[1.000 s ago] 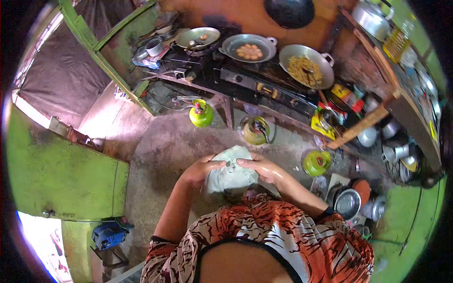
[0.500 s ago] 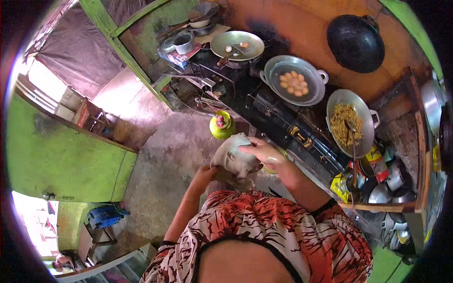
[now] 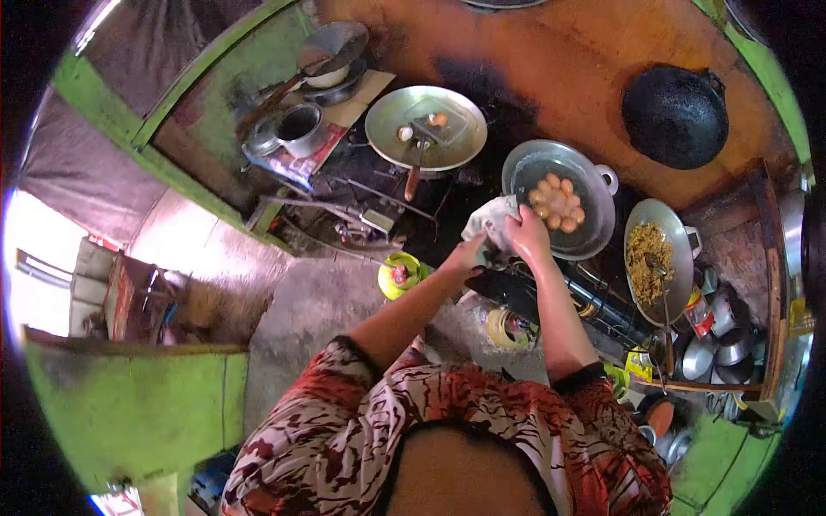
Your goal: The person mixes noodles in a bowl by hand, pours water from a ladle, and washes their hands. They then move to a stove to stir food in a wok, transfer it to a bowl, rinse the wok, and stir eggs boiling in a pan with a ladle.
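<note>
A greyish-white rag [image 3: 490, 220] is bunched between my two hands, over the near edge of the stove. My left hand [image 3: 465, 258] grips its lower left side, fingers closed on the cloth. On the other side my right hand [image 3: 528, 234] pinches it, close to the left rim of a two-handled metal wok [image 3: 589, 178]. Several brown eggs [image 3: 557, 205] lie in water inside that wok.
A wide pan [image 3: 387, 129] holding eggshells and a wooden-handled utensil stands at the back left. To the right, another wok [image 3: 681, 236] contains yellowish food [image 3: 647, 258] and a ladle. A green gas cylinder [image 3: 402, 275] stands on the floor. A black wok [image 3: 675, 116] hangs on the wall.
Both hands have carried the rag away from my body, up and to the right in view, toward the wok of eggs. The camera view has shifted too.
</note>
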`<state>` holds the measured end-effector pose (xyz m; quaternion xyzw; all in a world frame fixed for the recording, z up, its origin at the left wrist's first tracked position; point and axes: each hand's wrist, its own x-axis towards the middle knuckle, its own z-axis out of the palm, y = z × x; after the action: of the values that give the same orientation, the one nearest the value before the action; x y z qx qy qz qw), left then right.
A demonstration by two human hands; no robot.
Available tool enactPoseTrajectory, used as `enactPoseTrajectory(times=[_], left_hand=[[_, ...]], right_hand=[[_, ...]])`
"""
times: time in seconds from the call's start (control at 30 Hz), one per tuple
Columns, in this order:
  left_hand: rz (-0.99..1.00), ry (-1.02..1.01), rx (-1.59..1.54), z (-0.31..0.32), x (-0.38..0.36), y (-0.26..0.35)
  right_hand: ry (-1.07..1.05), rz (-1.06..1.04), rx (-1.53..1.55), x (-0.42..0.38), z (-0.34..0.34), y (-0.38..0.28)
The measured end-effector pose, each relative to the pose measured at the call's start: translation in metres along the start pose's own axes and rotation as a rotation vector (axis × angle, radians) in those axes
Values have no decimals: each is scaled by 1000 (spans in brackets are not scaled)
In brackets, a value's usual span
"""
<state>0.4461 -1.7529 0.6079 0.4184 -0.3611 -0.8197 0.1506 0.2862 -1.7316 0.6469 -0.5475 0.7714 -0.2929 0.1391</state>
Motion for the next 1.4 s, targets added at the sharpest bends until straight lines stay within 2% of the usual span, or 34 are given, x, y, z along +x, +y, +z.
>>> enactPoseTrajectory(times=[0.03, 0.07, 0.1, 0.13, 0.17, 0.2, 0.27, 0.3, 0.33, 0.4, 0.43, 0.47, 0.6, 0.63, 0.7, 0.77, 0.83, 0.9, 0.97, 1.03, 1.07, 1.1, 1.2, 1.27, 1.37, 1.4], left_hand=[[21, -51, 63, 3, 26, 8], [38, -59, 105, 10, 39, 20], [178, -206, -94, -3, 75, -5], [151, -185, -73, 6, 93, 3], [104, -124, -51, 14, 104, 8], [61, -62, -40, 23, 112, 8], [1, 53, -12, 30, 116, 7], [-19, 99, -12, 31, 113, 7], [-26, 94, -12, 29, 108, 12], [-37, -107, 24, 19, 100, 23], [-44, -110, 30, 15, 107, 19], [-69, -89, 69, 14, 120, 12], [-88, -121, 95, 16, 130, 6], [-88, -144, 90, 15, 126, 10], [-91, -183, 88, 9, 128, 10], [-89, -242, 78, 6, 130, 12], [-73, -299, 52, 3, 138, 7], [-69, -326, 43, -1, 143, 5], [-128, -226, 96, 0, 126, 23], [-115, -306, 8, 1, 108, 39], [-123, -229, 69, 5, 105, 45], [-125, -233, 88, 5, 106, 46], [-160, -274, 41, 1, 122, 39], [-148, -243, 82, 12, 107, 52], [-102, -188, 180, 22, 102, 54], [-88, -152, 239, 23, 102, 54]], right_hand=[[66, 10, -299, 10, -2, -21], [191, -99, -287, 19, -3, -46], [315, -208, -279, 26, 3, -70], [259, -277, -126, 41, 20, -84], [-67, -15, 128, 49, 29, -112], [-265, 88, 159, 59, 42, -130], [-208, 30, 117, 69, 81, -155], [-335, 222, 253, 86, 113, -149], [-290, 278, 417, 98, 153, -135], [-321, 475, 841, 113, 169, -131], [-398, 620, 1103, 115, 153, -139], [-319, 782, 1310, 112, 136, -152], [-559, 900, 1911, 113, 85, -132], [-692, 831, 1955, 110, 71, -124], [-698, 768, 1793, 88, 33, -125], [-602, 764, 1657, 55, -5, -126], [-527, 578, 1321, 17, -46, -113], [-313, 506, 959, -22, -89, -110], [-66, 489, 610, -66, -120, -97], [93, 450, 517, -105, -140, -82], [127, 528, 392, -121, -150, -80], [80, 560, 66, -134, -162, -82], [63, 641, 86, -163, -169, -77], [42, 416, -203, -178, -156, -52], [62, 388, -312, -173, -136, -40], [59, 503, -296, -166, -128, -39]])
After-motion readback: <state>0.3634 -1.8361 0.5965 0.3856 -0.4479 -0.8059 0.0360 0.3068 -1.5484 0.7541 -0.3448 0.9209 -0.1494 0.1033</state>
